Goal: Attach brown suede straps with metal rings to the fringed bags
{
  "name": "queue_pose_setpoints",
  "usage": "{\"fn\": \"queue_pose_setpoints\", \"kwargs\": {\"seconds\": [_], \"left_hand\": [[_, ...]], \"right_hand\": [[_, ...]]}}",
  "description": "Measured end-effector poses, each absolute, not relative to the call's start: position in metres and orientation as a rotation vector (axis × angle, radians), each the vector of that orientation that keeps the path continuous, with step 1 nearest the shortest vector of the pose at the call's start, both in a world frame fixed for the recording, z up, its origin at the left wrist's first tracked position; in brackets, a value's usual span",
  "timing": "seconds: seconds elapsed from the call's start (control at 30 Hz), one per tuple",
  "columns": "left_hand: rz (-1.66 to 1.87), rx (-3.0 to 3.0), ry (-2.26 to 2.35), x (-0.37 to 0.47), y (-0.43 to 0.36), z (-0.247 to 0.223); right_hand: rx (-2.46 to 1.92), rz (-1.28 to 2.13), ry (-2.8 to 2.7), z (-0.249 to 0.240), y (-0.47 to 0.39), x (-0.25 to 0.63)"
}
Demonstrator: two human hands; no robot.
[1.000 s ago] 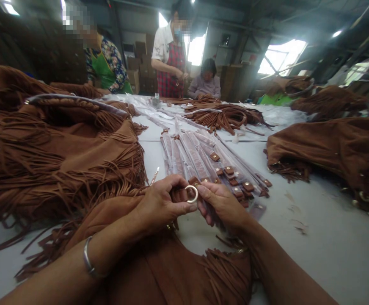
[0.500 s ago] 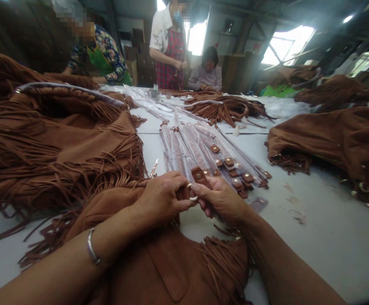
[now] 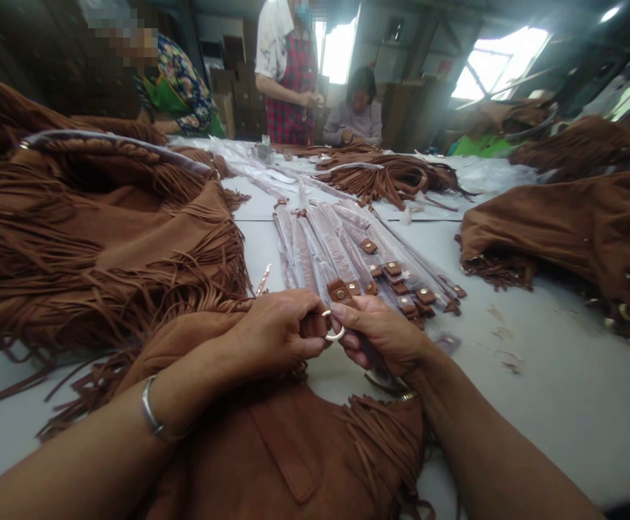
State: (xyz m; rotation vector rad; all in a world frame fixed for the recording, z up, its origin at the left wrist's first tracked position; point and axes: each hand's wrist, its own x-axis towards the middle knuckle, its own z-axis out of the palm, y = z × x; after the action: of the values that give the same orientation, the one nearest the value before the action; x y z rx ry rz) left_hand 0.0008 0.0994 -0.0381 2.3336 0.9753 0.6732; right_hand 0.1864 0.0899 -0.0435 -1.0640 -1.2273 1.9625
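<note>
In the head view, the left hand (image 3: 277, 334) and right hand (image 3: 385, 338) meet at the middle of the table (image 3: 537, 390), just above a brown fringed bag (image 3: 287, 448) that lies under both forearms. Between them sits a metal ring (image 3: 335, 326): the left hand's fingers are closed on the ring's left side and the bag tab there, while the right hand's thumb and forefinger pinch its right side together with a strap end (image 3: 339, 291) that bears a rivet. A bangle (image 3: 152, 419) circles the left wrist.

Just beyond the hands lies a fan of wrapped straps (image 3: 347, 253), their brown riveted ends pointing right. A large heap of fringed suede (image 3: 92, 245) fills the left of the table; another brown pile (image 3: 569, 224) lies at the right. A loose bundle of straps (image 3: 385, 180) rests farther back. Three other people (image 3: 287, 72) work at the far end.
</note>
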Motion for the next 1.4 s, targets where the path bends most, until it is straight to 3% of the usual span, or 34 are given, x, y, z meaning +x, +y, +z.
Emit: {"fn": "queue_pose_setpoints", "kwargs": {"seconds": [0.37,0.57,0.83,1.03,1.27,1.4], "left_hand": [[0.753,2.111,1.052,-0.001,0.103,-0.042],[0.682,2.186,0.965,0.000,0.099,-0.039],[0.761,2.074,1.018,0.001,0.099,-0.045],[0.690,2.232,0.966,0.002,0.097,-0.041],[0.808,2.034,1.008,0.002,0.098,-0.044],[0.735,2.224,0.991,0.001,0.096,-0.043]], "right_hand": [[-1.050,1.796,-1.253,-0.043,0.088,0.184],[-0.953,2.123,-1.090,-0.047,0.093,0.187],[-1.008,1.912,-1.206,-0.046,0.091,0.188],[-0.937,2.108,-1.127,-0.050,0.096,0.192],[-0.926,1.979,-1.219,-0.046,0.094,0.194],[-0.915,2.099,-1.152,-0.049,0.093,0.194]]}}
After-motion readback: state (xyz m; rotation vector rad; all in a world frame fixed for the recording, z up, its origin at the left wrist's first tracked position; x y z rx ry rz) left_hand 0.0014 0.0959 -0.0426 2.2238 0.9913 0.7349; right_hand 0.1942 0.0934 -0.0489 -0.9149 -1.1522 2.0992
